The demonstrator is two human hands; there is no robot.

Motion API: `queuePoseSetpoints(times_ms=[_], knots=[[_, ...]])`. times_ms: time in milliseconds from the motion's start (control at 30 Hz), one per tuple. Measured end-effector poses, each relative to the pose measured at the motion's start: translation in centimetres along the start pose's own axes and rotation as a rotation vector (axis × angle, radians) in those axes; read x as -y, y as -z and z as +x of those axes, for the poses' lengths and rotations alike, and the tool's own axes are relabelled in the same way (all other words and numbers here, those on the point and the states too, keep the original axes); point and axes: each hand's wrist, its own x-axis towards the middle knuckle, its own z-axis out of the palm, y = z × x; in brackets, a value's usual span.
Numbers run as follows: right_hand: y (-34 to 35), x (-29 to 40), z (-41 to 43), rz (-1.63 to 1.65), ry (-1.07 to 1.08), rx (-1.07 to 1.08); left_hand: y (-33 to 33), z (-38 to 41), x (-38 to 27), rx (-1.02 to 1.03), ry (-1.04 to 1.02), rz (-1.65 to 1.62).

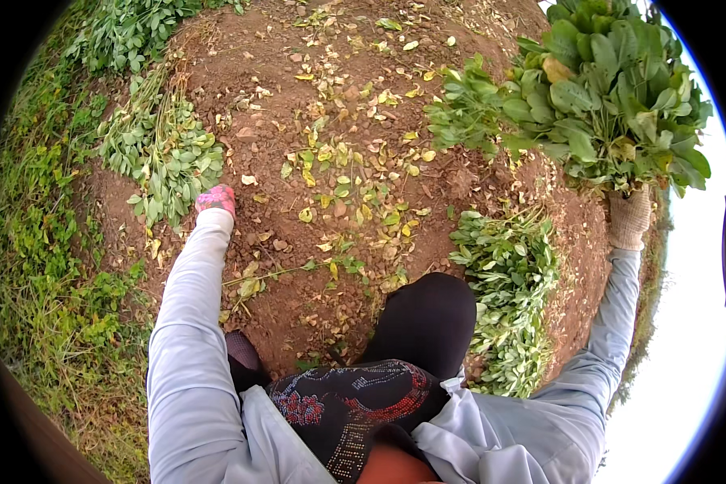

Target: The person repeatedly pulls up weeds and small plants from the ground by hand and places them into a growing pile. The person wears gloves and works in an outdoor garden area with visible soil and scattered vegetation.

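Note:
My right hand (630, 218), in a beige knitted glove, is raised at the far right and closed around the base of a large bunch of leafy plants (605, 103). They look like peanut plants; the glove and leaves hide the gripped stems. On the left, my left hand (216, 200) wears a pink floral glove and reaches low to the soil. It is beside the leaf tips of a heap of plants (166, 148) lying on the ground. Its fingers are mostly hidden, so whether it grips a stem cannot be told.
Another row of cut or pulled plants (511, 302) lies right of my bent knee (426, 320). Reddish soil (266, 181) with scattered yellow leaves (339, 157) spreads ahead. Green weeds (42, 242) border the left side, and more leafy plants (127, 33) lie at the upper left.

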Motion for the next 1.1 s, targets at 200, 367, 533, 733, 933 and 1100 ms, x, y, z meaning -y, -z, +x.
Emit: queuePoseSetpoints(times_ms=[200,367,533,733,933,1100], knots=[[-5.3,-2.5,-6.0,-0.643,0.289,0.695,-0.5,0.1,-0.5,-0.035,0.016,0.054],[-11.1,2.0,-9.0,-0.103,0.084,0.952,0.7,-0.3,-1.3,-0.003,0.069,-0.06],[-14.0,17.4,-1.6,-0.573,0.136,1.195,2.2,-1.2,-1.2,0.058,0.147,-0.485],[-20.2,42.6,4.3,0.229,0.832,0.543,0.1,-1.6,-0.6,-0.035,0.107,-0.193],[-23.8,65.0,6.2,0.284,1.191,0.327,1.7,-1.2,-1.4,0.236,0.112,-0.098],[-25.7,72.2,6.3,-0.013,1.393,0.247,3.6,-0.8,-1.5,0.303,0.125,-0.269]])
